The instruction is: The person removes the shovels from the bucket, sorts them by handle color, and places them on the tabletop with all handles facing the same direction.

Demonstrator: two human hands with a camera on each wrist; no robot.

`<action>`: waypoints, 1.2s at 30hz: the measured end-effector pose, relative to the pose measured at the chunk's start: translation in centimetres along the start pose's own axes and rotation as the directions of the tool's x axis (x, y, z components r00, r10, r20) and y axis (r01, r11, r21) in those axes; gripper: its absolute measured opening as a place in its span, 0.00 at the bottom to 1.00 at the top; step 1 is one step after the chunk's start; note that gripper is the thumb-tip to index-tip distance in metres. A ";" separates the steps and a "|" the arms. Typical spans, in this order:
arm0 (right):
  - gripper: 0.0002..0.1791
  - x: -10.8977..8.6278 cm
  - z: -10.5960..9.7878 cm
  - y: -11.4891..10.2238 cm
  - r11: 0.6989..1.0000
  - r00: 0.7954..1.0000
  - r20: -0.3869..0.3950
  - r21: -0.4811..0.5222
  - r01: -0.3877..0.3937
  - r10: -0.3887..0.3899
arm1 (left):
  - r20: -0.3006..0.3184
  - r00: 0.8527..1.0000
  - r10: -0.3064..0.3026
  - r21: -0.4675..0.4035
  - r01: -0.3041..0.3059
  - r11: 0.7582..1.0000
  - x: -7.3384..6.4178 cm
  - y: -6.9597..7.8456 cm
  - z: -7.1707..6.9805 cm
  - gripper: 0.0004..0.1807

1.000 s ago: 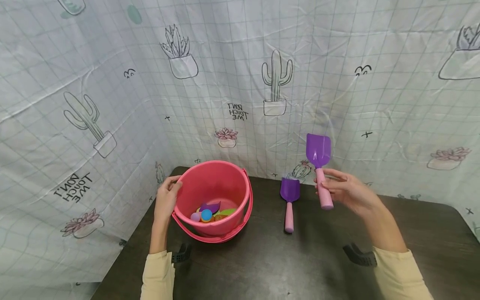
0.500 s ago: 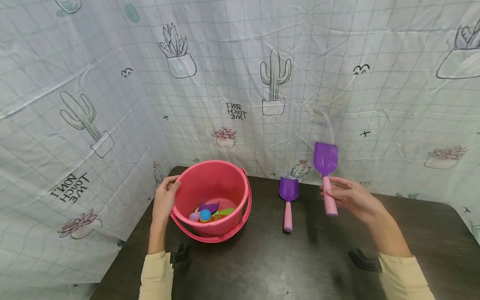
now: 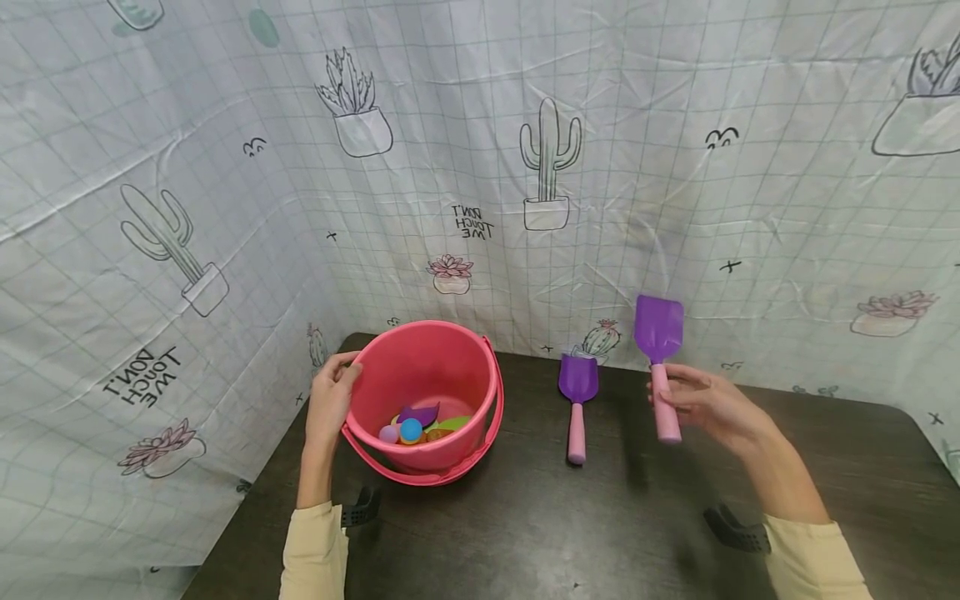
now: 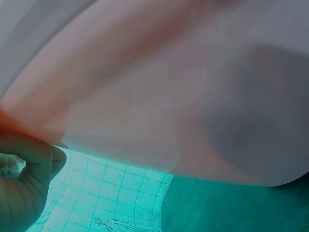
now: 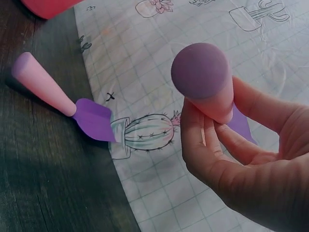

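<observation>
My left hand (image 3: 330, 400) grips the left rim of a pink bucket (image 3: 427, 358), which leans toward me. Inside lie a blue ball (image 3: 411, 431), a pale pink ball (image 3: 388, 434), a purple piece and some green and orange pieces. In the left wrist view the bucket wall (image 4: 135, 106) fills most of the picture. On the right, my right hand (image 3: 708, 404) holds a toy shovel upright by its pink handle (image 3: 665, 408), its purple blade (image 3: 659, 327) above the fingers. The handle's end (image 5: 200, 71) faces the right wrist camera.
A second purple shovel (image 3: 578, 379) with a pink handle lies on the dark table (image 3: 510, 533) between the bucket and my right hand. A white curtain (image 3: 645, 125) printed with cacti hangs along the table's back and left edges.
My right hand has moved slightly right and down with its shovel. The left hand and bucket hold their place.
</observation>
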State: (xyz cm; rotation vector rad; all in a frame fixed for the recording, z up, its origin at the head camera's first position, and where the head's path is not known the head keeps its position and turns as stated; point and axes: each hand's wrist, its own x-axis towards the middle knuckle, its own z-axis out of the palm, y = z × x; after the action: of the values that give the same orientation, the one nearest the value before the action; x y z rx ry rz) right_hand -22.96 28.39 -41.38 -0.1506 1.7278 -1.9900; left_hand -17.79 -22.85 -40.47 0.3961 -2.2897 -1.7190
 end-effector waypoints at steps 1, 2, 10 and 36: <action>0.23 0.0 0.0 0.1 1.000 1.000 -0.007 0.001 -0.007 0.007 | 0.001 1.000 -0.001 -0.004 0.001 1.000 0.0 0.0 0.0 0.20; 0.24 0.0 -0.1 0.2 1.000 1.000 -0.010 0.000 -0.012 0.012 | 0.002 1.000 -0.001 -0.007 0.001 1.000 0.0 -0.1 0.0 0.20; 0.24 0.0 -0.6 1.0 1.000 1.000 -0.005 0.015 -0.022 0.022 | -0.003 1.000 0.000 -0.008 0.000 1.000 0.1 -0.1 -0.1 0.19; 0.22 0.0 -1.9 2.9 0.999 0.998 -0.038 0.027 -0.041 0.042 | -0.012 0.999 0.041 -0.019 -0.041 0.999 0.2 -0.3 0.0 0.17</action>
State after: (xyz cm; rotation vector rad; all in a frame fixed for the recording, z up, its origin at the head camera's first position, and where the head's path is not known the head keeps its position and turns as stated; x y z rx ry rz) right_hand -22.91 29.93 -44.47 -0.0671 1.7138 -1.9965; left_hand -17.94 -23.00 -40.75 0.3523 -2.2560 -1.7132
